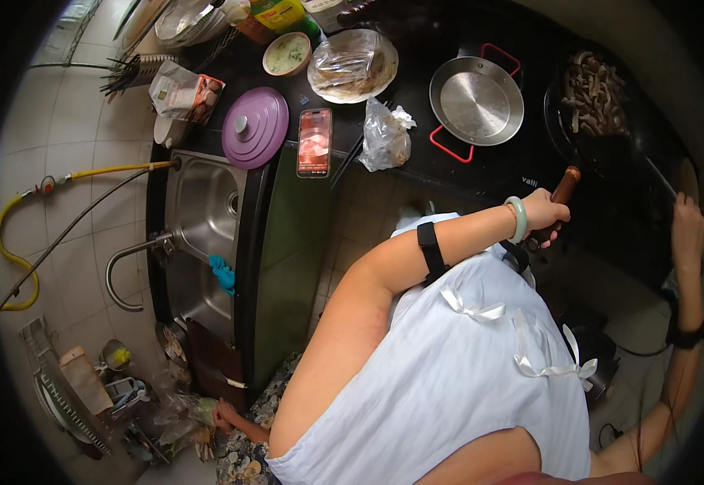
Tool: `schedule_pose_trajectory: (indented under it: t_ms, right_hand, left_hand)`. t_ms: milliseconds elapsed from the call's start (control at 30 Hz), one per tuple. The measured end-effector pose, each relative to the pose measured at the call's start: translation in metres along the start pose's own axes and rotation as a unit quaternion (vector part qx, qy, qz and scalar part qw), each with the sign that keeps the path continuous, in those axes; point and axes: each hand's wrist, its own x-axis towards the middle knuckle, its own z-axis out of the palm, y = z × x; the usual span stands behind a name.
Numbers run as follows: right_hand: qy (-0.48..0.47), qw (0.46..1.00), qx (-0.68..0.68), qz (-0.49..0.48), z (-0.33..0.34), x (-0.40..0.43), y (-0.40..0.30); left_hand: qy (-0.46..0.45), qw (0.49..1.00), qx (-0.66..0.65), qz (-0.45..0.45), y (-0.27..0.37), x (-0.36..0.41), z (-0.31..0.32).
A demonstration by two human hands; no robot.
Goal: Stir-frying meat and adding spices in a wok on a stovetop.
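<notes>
My left hand (543, 217), with a pale green bangle at the wrist, is wrapped around the brown wooden handle (566, 185) of a dark wok (608, 145). Brownish strips of food (593, 91), perhaps mushroom or meat, lie in the far part of the wok. At the right edge, my right hand (689, 233) grips the end of a spatula (658, 174); its metal shaft runs toward the wok, and the blade is hidden in the dark area. To the left of the wok stands a round steel pan (476, 102) with two red handles.
Another person's hand (226, 416) holds a plastic bag at lower left. Around the counter are a phone (314, 144), a purple lid (256, 128), a bagged plate of food (352, 65), a bowl (286, 54) and a crumpled plastic bag (386, 134). A steel sink (200, 212) lies left.
</notes>
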Motion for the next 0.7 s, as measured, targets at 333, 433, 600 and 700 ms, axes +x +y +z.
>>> schedule_pose_trajectory:
  t_ms: [333,433,600,700]
  right_hand:
    - [-0.088,0.965,0.225,0.105,-0.050,0.043,0.067]
    - [-0.162,0.962,0.186,0.118,-0.045,0.065,0.097]
    - [-0.198,0.948,0.212,0.133,0.021,0.121,0.087]
    - [-0.264,0.827,0.463,0.177,0.081,0.084,0.116]
  left_hand:
    - [0.026,1.000,0.017,-0.004,-0.001,-0.006,0.004]
    - [0.012,1.000,0.022,-0.016,0.000,-0.002,0.011]
    - [0.032,0.999,0.007,-0.002,-0.002,-0.006,0.001]
    - [-0.026,0.999,0.034,-0.019,0.002,0.002,0.013]
